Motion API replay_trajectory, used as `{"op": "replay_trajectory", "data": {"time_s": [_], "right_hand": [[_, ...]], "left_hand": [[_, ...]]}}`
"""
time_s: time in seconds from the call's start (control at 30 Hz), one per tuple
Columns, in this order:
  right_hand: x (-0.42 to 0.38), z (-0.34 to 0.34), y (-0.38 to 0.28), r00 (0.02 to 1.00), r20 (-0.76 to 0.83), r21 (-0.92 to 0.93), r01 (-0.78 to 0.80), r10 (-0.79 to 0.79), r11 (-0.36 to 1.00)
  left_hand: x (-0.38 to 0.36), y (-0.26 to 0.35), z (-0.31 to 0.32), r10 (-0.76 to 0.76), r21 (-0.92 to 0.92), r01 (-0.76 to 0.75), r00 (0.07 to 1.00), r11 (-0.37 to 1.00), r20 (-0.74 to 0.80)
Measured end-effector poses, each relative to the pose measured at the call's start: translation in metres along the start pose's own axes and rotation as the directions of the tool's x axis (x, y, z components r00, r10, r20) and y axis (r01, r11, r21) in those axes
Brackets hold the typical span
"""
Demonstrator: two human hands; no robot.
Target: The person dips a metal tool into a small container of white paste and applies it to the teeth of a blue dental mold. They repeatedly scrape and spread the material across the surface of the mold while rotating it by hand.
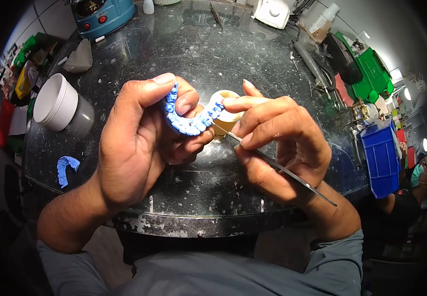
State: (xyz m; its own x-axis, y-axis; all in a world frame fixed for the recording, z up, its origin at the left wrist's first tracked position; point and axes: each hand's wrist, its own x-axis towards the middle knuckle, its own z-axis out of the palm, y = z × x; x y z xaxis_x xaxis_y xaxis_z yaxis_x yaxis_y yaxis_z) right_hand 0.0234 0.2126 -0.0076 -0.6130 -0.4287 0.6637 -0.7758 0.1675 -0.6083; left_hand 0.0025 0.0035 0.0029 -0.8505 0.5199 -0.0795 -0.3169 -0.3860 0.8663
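Pinching arch (189, 126) in left hand (129, 133), with thumb at one end and bent fingers behind. Raised above surface (139, 54), just left of cup (226, 124), with open side of curve facing away from body. With right hand (287, 143), right of cup, pinching slim tool (292, 174) between thumb and fingers; also resting forefinger against arch's other end. Pointing tool tip at toothed face; cannot tell whether touching. Also noted, all placed from cup: second arch (64, 164) on surface, well left and nearer body; tub (50, 113), well left; machine (104, 24), beyond and left; blue tray (381, 155), well right.
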Motion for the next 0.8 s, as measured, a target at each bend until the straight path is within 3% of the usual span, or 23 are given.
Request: {"op": "replay_trajectory", "data": {"time_s": [0.5,0.6,0.67,0.8], "right_hand": [[-0.001,0.0,0.002,0.999,0.012,0.007,0.037,-0.037,0.999],[-0.001,0.001,0.001,0.999,-0.039,0.059,0.013,-0.011,0.998],[-0.001,0.0,0.001,1.0,-0.021,0.054,0.005,-0.004,0.999],[-0.002,0.001,0.003,0.999,-0.009,0.021,0.038,-0.038,0.999]], "left_hand": [[0.0,-0.001,-0.001,-0.002,-0.018,0.002,1.0,1.0,0.005],[-0.001,0.001,0.001,0.013,0.028,-0.013,1.0,1.0,0.006],[-0.002,0.001,0.006,0.062,0.132,-0.049,0.993,0.99,-0.099],[-0.005,0.001,0.009,0.097,0.266,-0.071,0.992,0.961,-0.083]]}}
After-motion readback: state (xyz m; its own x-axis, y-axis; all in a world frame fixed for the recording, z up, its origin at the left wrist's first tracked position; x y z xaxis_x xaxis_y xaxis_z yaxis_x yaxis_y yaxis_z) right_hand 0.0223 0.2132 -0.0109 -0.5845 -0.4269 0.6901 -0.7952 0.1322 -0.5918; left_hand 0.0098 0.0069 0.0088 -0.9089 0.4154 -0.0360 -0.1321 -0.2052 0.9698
